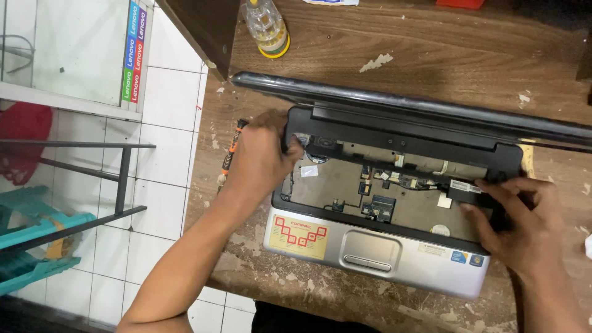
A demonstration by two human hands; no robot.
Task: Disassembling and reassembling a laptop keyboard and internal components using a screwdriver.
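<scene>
An opened laptop [382,253] lies on a worn wooden table [444,55], its keyboard gone and the inner metal tray and small circuit parts exposed. Its silver palm rest with touchpad faces me. The screen lid [431,108] lies tilted back flat. My left hand [262,157] grips the black frame [401,129] at the laptop's left rear corner. My right hand [524,225] grips the same frame at the right edge, fingers curled over it.
An orange-and-black screwdriver [229,154] lies on the table just left of my left hand. A clear bottle with a yellow base [268,28] stands at the back. White tiled floor, a dark metal rack [92,179] and a teal stool [37,240] are to the left.
</scene>
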